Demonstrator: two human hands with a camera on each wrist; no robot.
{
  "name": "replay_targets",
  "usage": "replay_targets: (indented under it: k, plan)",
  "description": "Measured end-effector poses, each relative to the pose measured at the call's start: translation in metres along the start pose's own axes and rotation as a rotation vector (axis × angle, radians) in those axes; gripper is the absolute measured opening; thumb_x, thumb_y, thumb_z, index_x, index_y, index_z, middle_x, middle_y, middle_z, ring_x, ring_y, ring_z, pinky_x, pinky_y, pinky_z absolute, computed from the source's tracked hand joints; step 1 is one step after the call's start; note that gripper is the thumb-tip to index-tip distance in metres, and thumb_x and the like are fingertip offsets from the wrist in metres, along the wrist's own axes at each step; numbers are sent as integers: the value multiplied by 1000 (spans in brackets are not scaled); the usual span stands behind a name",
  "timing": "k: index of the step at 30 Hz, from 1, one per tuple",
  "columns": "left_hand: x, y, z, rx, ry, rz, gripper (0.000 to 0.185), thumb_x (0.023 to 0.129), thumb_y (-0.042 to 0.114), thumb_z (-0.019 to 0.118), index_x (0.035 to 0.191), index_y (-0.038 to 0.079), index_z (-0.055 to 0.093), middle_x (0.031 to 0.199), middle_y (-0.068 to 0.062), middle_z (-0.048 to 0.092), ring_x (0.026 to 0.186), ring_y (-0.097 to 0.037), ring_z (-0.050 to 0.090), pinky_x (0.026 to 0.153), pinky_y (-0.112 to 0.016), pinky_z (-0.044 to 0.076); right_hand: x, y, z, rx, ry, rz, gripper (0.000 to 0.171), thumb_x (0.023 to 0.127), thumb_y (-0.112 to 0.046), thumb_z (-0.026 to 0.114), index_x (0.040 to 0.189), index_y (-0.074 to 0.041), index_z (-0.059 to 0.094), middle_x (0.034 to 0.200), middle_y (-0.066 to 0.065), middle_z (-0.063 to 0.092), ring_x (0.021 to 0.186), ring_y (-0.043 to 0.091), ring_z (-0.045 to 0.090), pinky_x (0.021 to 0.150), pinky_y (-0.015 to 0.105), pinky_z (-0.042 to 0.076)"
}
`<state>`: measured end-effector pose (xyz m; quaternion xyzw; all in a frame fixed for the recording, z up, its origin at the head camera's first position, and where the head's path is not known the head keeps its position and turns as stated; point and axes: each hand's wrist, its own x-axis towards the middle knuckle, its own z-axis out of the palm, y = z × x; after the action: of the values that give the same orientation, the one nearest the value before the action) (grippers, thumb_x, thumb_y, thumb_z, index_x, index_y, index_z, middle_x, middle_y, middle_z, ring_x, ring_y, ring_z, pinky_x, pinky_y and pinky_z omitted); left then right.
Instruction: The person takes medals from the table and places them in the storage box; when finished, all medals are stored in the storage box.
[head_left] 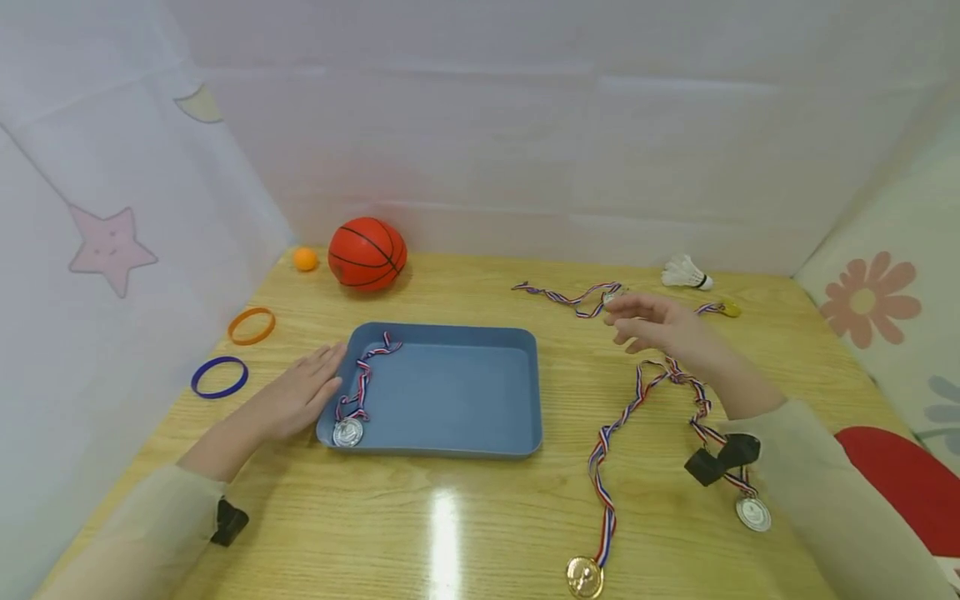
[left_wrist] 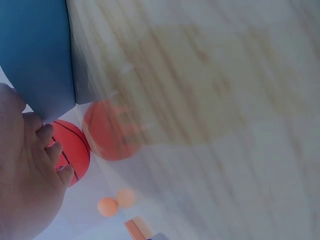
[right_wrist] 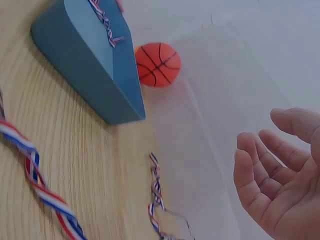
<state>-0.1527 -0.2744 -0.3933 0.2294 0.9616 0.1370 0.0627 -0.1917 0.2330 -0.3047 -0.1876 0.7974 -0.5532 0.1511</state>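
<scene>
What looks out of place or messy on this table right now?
The medal in the blue tray lies tidy except its ribbon drapes over the tray's far left rim. Three more medals sprawl loose on the table, the ribbons of two crossing near the right hand. Nothing looks damaged or spilled.

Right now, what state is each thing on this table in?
Blue tray: flat on table, holds one medal.
Silver medal: in tray, ribbon over its rim.
Gold medal: on table, ribbon stretched out.
Basketball: resting at the back.
Left hand: open, flat against tray.
Right hand: open, hovering, empty.
</scene>
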Motion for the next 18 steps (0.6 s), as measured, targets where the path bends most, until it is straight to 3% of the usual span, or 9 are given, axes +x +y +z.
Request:
replay_targets:
  k: [5,8,18]
  plan:
    - [-2,0,-1,8,-3,-10,56,102,30,27,145,-3,14,149,-21,15,135,-39,9,106,-54,12,-5,25,-28,-32,117,45,36,94,-24,56,123,-4,50,107,1,58,89,18,58,75,31,52]
    - [-3,0,-2,6,-2,-14,55,102,28,29,145,-3,14,149,-21,15,135,-39,9,106,-55,12,0,41,-42,-46,152,85,43,94,-26,55,126,0,47,108,-2,57,90,18,58,77,32,52]
    - [-3,1,-2,-2,7,-10,55,101,26,31,145,-4,15,149,-21,16,135,-40,10,106,-55,11,36,70,-67,-132,172,227,54,96,-27,49,136,6,34,125,27,44,96,22,57,86,40,48]
